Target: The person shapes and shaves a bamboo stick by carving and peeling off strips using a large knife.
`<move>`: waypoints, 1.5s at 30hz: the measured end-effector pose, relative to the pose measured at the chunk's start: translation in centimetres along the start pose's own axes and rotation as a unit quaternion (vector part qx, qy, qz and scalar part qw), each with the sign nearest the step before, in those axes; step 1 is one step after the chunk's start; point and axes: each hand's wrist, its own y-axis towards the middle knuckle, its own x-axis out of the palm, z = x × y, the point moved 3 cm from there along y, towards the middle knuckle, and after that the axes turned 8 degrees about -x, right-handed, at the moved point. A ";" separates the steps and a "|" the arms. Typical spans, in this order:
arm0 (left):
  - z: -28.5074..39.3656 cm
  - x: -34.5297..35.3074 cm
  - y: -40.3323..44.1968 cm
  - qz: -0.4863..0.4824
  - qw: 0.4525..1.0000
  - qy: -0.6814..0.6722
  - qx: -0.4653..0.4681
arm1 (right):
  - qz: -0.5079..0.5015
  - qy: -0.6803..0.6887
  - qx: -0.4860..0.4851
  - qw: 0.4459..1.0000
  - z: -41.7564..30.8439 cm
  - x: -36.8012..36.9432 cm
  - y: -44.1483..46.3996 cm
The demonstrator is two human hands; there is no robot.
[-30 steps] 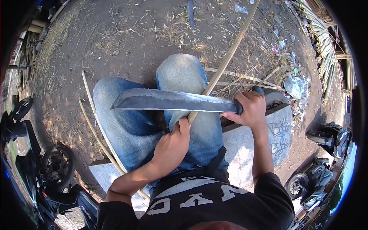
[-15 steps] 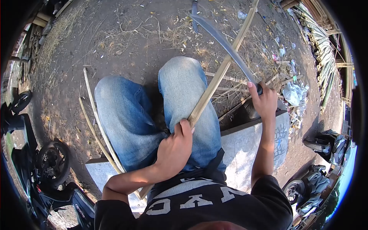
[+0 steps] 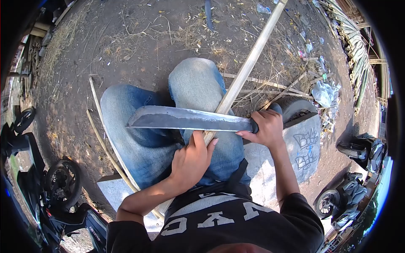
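My left hand (image 3: 192, 158) grips a long pale bamboo strip (image 3: 249, 63) near my lap; the strip slants up and to the right over my thigh. My right hand (image 3: 268, 127) is closed round the dark handle of a large machete (image 3: 185, 119). The wide blade lies across the strip just beyond my left fingers, its tip pointing left over my other knee. Where blade and strip cross, the exact contact is hard to make out. Part of the strip is hidden under the blade and my left hand.
Two thin strips (image 3: 107, 149) lean beside my left leg. I sit on a grey slab (image 3: 301, 147) with a tyre (image 3: 295, 107) beside it. Motorbikes (image 3: 63, 183) stand on both sides. Bamboo poles (image 3: 358, 55), a plastic bag (image 3: 325, 93) and shavings lie on the ground.
The machete has swung from out at the upper right back across the strip, its blade now roughly level. My left thumb has spread, and the strip shows a paler face.
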 end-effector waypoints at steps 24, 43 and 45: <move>0.8 -0.3 0.4 -0.018 0.999 -0.024 -0.014 | 0.025 -0.108 0.094 0.989 12.4 -1.4 -1.1; -0.1 -0.3 -0.6 -0.036 0.999 -0.013 -0.031 | -0.021 -0.077 0.144 0.986 11.4 -1.6 0.5; 0.4 -0.4 -0.4 -0.041 0.998 -0.015 -0.035 | -0.011 -0.096 0.136 0.986 13.6 -1.0 0.6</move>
